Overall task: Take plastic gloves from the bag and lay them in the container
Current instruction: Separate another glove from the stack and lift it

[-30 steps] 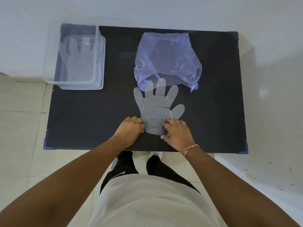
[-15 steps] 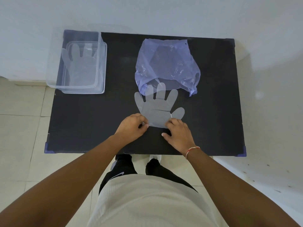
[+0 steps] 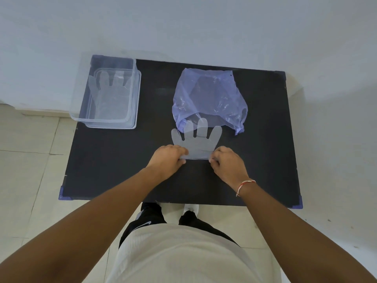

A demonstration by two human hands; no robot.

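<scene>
At the far left of the table (image 3: 114,170) the container (image 3: 133,94) holds one glove. The left hand (image 3: 166,159) and the right hand (image 3: 228,162) pinch the cuff of a second glove (image 3: 196,142), its fingertips touching the bag (image 3: 208,99).

Both my arms reached forward, nearly straight. My left hand (image 3: 167,158) curled knuckles-up, fingertips pinched together; my right hand (image 3: 228,163) mirrored it just beside, a red-and-white thread (image 3: 243,185) around that wrist.
</scene>
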